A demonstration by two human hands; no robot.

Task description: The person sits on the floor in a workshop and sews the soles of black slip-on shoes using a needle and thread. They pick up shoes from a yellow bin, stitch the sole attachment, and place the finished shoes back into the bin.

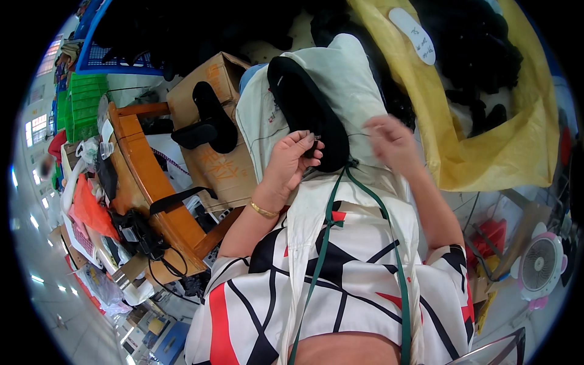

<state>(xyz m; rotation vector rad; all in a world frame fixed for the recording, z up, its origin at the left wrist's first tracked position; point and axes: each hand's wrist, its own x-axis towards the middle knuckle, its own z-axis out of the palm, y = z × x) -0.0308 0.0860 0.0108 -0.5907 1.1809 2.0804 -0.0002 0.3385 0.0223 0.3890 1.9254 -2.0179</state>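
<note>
A long black slipper (302,100) lies across the white cloth (358,76) over my lap. At its near left edge, my left hand (288,159) pinches the slipper between thumb and fingers; something small and shiny shows at the fingertips, too small to name. My right hand (395,143) is raised to the right of the slipper, apart from it. It is smeared by motion, with the fingers curled and drawn together; what they hold, if anything, cannot be made out. Green apron ties (331,224) hang from a knot near the slipper's near end.
Two more black slippers (214,118) rest on a cardboard box (234,167) at left, beside a wooden table (137,164) heaped with clutter. At right, a yellow bag (480,173) holds black pieces; a white sole-shaped piece (413,36) lies on its rim. A small fan (539,261) stands lower right.
</note>
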